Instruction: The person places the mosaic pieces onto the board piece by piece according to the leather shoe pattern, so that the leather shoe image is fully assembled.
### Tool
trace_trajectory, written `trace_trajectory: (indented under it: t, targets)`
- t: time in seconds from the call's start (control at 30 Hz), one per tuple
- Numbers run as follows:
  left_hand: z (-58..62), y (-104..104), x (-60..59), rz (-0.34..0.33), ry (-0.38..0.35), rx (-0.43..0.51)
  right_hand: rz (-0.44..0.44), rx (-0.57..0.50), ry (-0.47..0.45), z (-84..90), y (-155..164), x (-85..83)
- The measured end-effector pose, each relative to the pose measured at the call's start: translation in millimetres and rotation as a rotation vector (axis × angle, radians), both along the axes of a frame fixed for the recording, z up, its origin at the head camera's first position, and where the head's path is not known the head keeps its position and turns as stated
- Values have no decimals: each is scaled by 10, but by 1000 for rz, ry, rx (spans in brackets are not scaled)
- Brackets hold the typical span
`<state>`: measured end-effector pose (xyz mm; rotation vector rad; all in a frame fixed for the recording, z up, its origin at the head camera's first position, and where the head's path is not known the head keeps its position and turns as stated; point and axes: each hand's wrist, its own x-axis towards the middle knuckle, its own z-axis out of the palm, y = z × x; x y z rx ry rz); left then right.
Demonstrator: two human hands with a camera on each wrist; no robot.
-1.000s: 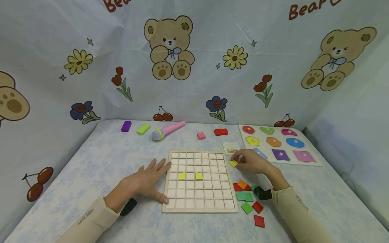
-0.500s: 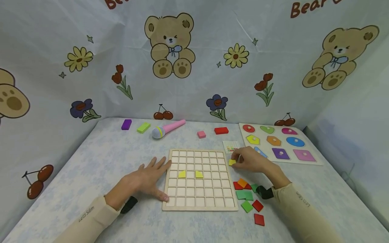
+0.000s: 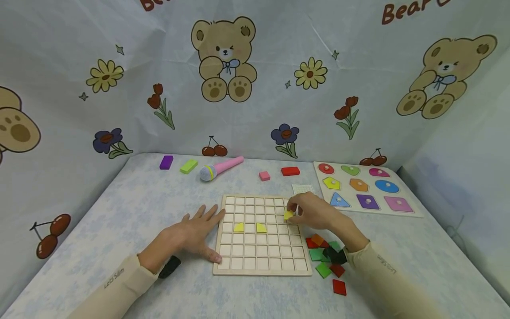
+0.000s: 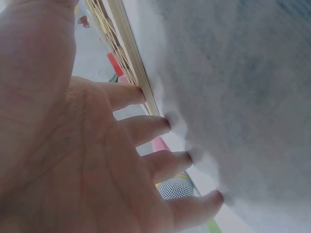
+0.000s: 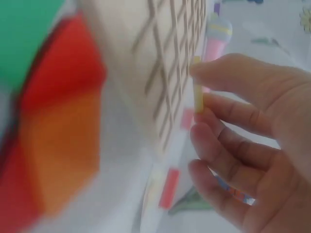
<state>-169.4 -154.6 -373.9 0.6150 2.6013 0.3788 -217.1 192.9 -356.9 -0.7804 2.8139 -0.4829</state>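
Yellow tile (image 3: pixel 288 215) in right hand (image 3: pixel 316 210) near board's edge (image 3: pixel 308 265).

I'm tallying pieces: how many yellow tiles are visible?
3: left tile and middle tile on the grid board, third tile in the right hand. More may be hidden.

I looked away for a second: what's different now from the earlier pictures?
The right hand moved left, carrying its pinched yellow tile from beside the grid board to over its right side. Nothing was let go. The left hand stayed at the board's left edge.
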Motion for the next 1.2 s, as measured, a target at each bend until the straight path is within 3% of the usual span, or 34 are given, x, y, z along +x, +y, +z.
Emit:
trace_trajectory:
  t: [0.33, 0.6, 0.73, 1.2]
  targets:
    - [-14, -6, -14, -5, 10, 0, 204, -62, -2, -104, -507, 176]
    - [-14, 4, -12, -2, 9, -6, 298, -70, -3, -138, -775, 288]
    - [-9, 5, -10, 0, 9, -7, 315, -42, 17, -149, -837, 301]
    - [-13, 2, -10, 5, 2, -5, 252, -20, 39, -119, -860, 399]
